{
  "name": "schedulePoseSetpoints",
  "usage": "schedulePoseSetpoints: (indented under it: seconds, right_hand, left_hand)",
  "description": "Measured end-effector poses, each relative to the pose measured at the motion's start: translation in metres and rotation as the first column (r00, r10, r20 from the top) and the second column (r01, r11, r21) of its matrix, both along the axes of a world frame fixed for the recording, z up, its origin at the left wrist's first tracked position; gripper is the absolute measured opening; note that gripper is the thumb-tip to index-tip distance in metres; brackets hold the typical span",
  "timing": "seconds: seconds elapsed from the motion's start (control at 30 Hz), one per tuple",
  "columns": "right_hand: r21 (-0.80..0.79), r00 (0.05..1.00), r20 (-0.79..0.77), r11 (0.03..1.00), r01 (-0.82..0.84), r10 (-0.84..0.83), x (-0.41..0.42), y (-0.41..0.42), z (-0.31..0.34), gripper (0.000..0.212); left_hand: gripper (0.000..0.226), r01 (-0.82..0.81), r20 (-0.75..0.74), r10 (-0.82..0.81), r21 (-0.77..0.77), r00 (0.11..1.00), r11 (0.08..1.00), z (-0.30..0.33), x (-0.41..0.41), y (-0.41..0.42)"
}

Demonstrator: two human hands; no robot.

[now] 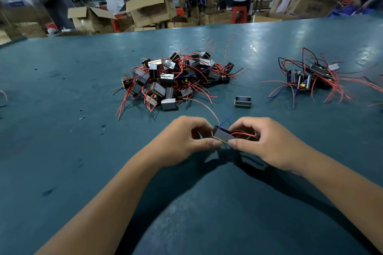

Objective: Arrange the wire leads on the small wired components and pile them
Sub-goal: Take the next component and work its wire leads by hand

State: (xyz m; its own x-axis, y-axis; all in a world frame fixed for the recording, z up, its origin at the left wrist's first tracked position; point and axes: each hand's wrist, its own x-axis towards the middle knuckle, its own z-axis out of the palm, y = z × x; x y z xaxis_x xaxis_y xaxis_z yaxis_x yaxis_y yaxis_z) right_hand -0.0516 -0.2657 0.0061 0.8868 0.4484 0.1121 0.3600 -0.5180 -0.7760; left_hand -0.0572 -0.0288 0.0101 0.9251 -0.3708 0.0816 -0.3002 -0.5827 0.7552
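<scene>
Both hands, your left hand (184, 141) and right hand (263, 143), are pinching one component (222, 135); the big pile (174, 80) is awaiting arranging, few sitting finished (310, 78).

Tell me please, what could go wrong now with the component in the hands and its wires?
The right hand curls round the red lead near the held component, pinched also by the left hand; a hard bend might strain it. Its long loose red wire runs toward the big pile and could snag there.
</scene>
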Motion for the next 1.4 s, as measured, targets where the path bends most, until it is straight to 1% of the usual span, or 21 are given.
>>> schedulePoseSetpoints:
  seconds: [0.1, 0.23, 0.3, 0.37, 0.43, 0.5, 0.57, 0.67, 0.73, 0.8, 0.93, 1.03, 1.13, 1.23, 1.4]
  right_hand:
    - [0.031, 0.999, -0.009, 0.999, -0.038, 0.038, 0.0, -0.001, 0.002, 0.011]
    - [0.04, 0.996, -0.03, 0.996, -0.085, 0.086, -0.001, -0.003, 0.005, 0.011]
    - [0.044, 0.996, -0.022, 0.996, -0.083, 0.084, -0.001, -0.004, 0.006, 0.011]
    - [0.043, 0.998, -0.011, 0.997, -0.068, 0.068, 0.0, -0.004, 0.005, 0.011]
    - [0.012, 0.998, 0.008, 0.998, -0.064, 0.064, 0.0, -0.003, 0.004, 0.013]
    - [-0.001, 0.998, 0.007, 0.998, -0.06, 0.06, 0.0, -0.002, 0.003, 0.016]
    - [0.035, 0.998, -0.019, 0.998, -0.058, 0.059, -0.001, 0.0, 0.004, 0.025]
    - [0.096, 0.995, -0.06, 0.993, -0.07, 0.076, -0.003, 0.001, 0.004, 0.036]
    - [0.086, 0.996, -0.058, 0.994, -0.062, 0.067, -0.002, 0.001, 0.003, 0.033]
    - [0.091, 0.996, -0.066, 0.994, -0.056, 0.062, -0.001, 0.001, 0.002, 0.029]
    - [0.14, 0.995, -0.093, 0.99, -0.032, 0.046, -0.002, 0.002, 0.003, 0.028]
    - [0.177, 0.989, -0.133, 0.983, -0.039, 0.063, 0.0, 0.0, 0.004, 0.026]
    - [0.191, 0.981, -0.165, 0.979, -0.069, 0.101, 0.0, -0.001, 0.003, 0.019]
    - [0.191, 0.985, -0.15, 0.98, -0.06, 0.089, 0.001, -0.003, 0.003, 0.016]
    - [0.181, 0.985, -0.133, 0.98, -0.085, 0.11, 0.002, -0.004, 0.004, 0.016]
  left_hand:
    - [0.023, 0.015, -0.046, -0.022, -0.139, 0.999, 0.99, 0.003, -0.003, -0.002]
    - [0.026, 0.021, -0.103, -0.05, -0.264, 0.993, 0.964, 0.002, -0.007, -0.007]
    - [0.028, 0.002, -0.154, -0.055, -0.321, 0.987, 0.947, 0.001, -0.009, -0.012]
    - [0.03, -0.021, -0.17, -0.042, -0.351, 0.984, 0.936, -0.001, -0.009, -0.016]
    - [0.034, -0.039, -0.173, -0.026, -0.359, 0.985, 0.932, -0.002, -0.009, -0.019]
    - [0.033, -0.056, -0.178, -0.009, -0.358, 0.984, 0.932, -0.001, -0.009, -0.019]
    - [0.028, -0.083, -0.19, 0.01, -0.381, 0.982, 0.921, 0.0, -0.009, -0.018]
    - [0.036, -0.112, -0.206, 0.032, -0.391, 0.978, 0.914, -0.001, -0.008, -0.018]
    - [0.04, -0.112, -0.22, 0.03, -0.371, 0.975, 0.922, -0.002, -0.009, -0.019]
    - [0.037, -0.106, -0.234, 0.022, -0.352, 0.972, 0.93, -0.001, -0.009, -0.019]
    - [0.031, -0.1, -0.243, 0.015, -0.34, 0.97, 0.935, 0.0, -0.009, -0.016]
    - [0.03, -0.091, -0.234, 0.006, -0.356, 0.972, 0.93, 0.0, -0.009, -0.015]
    - [0.031, -0.09, -0.231, 0.002, -0.37, 0.973, 0.925, -0.002, -0.009, -0.017]
    - [0.03, -0.104, -0.249, -0.001, -0.405, 0.968, 0.908, -0.004, -0.008, -0.017]
    - [0.038, -0.077, -0.273, -0.046, -0.424, 0.961, 0.902, -0.003, -0.005, -0.011]
